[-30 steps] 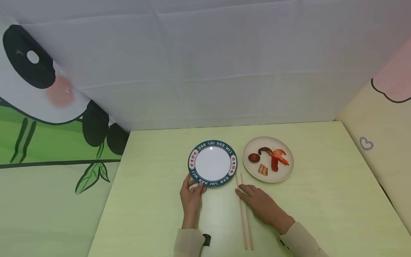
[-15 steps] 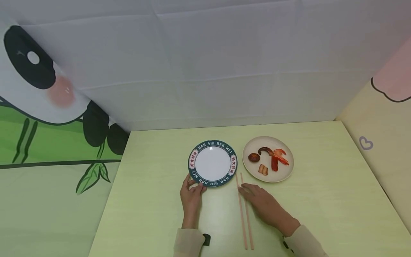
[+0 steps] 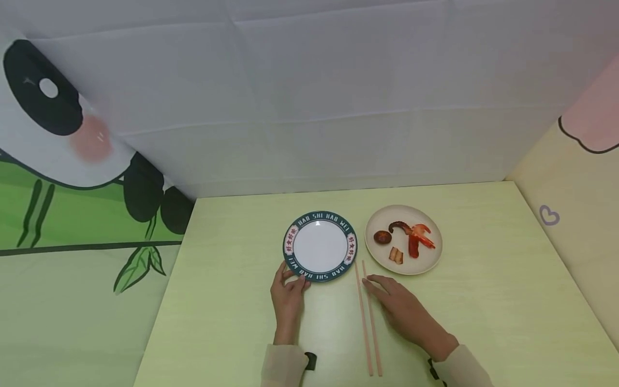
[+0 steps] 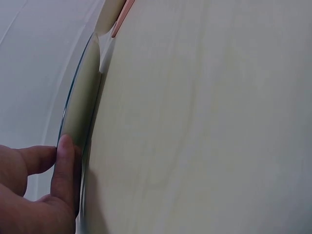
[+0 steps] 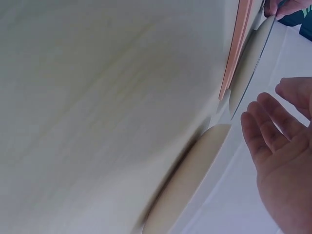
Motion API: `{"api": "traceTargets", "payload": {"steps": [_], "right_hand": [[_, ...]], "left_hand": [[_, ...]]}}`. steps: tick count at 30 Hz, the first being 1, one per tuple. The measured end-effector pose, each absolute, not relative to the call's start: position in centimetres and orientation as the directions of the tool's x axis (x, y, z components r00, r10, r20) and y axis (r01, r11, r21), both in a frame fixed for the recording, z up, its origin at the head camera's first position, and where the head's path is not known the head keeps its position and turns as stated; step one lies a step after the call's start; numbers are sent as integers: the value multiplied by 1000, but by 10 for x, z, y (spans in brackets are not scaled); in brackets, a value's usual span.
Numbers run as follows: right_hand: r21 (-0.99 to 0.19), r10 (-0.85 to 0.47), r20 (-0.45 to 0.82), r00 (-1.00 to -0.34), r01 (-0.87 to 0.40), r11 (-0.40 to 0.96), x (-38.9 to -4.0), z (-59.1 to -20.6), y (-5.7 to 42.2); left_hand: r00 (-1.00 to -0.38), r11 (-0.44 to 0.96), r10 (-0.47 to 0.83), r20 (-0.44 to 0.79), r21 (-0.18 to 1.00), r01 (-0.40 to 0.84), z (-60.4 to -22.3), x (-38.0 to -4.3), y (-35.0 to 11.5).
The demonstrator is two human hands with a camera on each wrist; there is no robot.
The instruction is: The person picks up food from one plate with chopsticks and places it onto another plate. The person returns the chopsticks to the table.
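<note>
My left hand [image 3: 287, 303] pinches the near left rim of a white plate [image 3: 320, 246] with a dark green lettered border. The left wrist view shows the fingers [image 4: 65, 165] at the side of that plate [image 4: 82, 105], which sits on the table. My right hand [image 3: 403, 312] is held with its fingers extended and slightly bent, near the upper part of two pink chopsticks [image 3: 364, 322]. In the right wrist view, no object lies in the right hand [image 5: 285, 165], and the chopsticks [image 5: 236, 53] are apart from it.
A beige plate [image 3: 411, 267] on the right holds a brown mushroom [image 3: 382, 237], a dark curled tentacle [image 3: 398, 224], red pieces [image 3: 414, 247] and tan pieces [image 3: 396, 255]. A white cloth wall [image 3: 338, 107] stands behind the pale green table [image 3: 222, 269].
My right hand has shifted a little to the right, its fingertips drawing away from the left chopstick toward the right one. The left hand, both plates and the chopsticks stay in place.
</note>
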State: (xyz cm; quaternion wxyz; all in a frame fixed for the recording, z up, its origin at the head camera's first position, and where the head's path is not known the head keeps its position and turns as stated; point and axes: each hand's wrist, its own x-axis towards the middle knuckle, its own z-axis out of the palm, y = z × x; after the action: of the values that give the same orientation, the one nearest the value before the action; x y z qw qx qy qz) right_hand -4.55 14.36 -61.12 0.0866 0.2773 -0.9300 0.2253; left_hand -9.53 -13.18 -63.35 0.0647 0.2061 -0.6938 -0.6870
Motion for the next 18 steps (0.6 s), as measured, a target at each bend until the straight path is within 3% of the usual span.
{"api": "traceTargets", "payload": {"steps": [10,18], "right_hand": [[-379,-452,288,-844,-534,755,-45,-608,145],[-385,-425,320,-847,-526,758,-43,-607,147]], "left_hand": [[-900,47,-392,-189,973,-225,-638,-95,-137],[-893,207,-433,-122,951,-231,-634,-90,-139]]}}
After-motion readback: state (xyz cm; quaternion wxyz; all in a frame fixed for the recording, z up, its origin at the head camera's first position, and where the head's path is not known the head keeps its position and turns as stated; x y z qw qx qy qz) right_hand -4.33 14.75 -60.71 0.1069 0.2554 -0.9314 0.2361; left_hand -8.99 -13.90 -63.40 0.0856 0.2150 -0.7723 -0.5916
